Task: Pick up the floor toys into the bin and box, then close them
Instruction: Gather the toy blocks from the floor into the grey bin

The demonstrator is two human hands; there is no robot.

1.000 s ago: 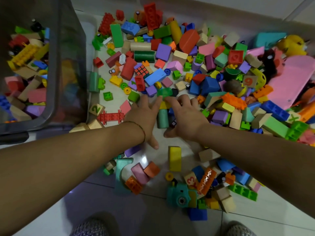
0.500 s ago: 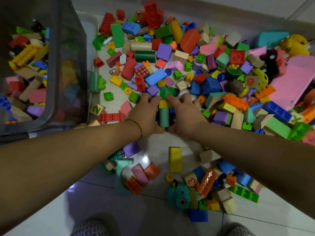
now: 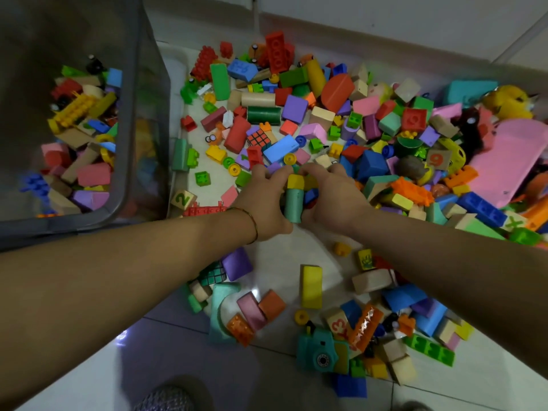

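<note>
While the green round block [image 3: 294, 201] is squeezed between both hands, with a small yellow block [image 3: 295, 181] at its top end, it sits in the middle of the toy mess on the floor. The left hand [image 3: 264, 200] curls round it from one side and the right hand [image 3: 333, 195] curls round it from the other, so both are holding, not spread wide. To scoop well, I think the hands should press in evenly, lift slowly, and keep the bunch level on the way to the grey bin [image 3: 139, 149], which stands open on the left, partly full of blocks. Loose bits could slip out underneath. All around lies a big heap of toy blocks [image 3: 296, 109] on a shiny white tile floor [image 3: 275, 253], and a pale wall [image 3: 385, 22] runs along the far side.
</note>
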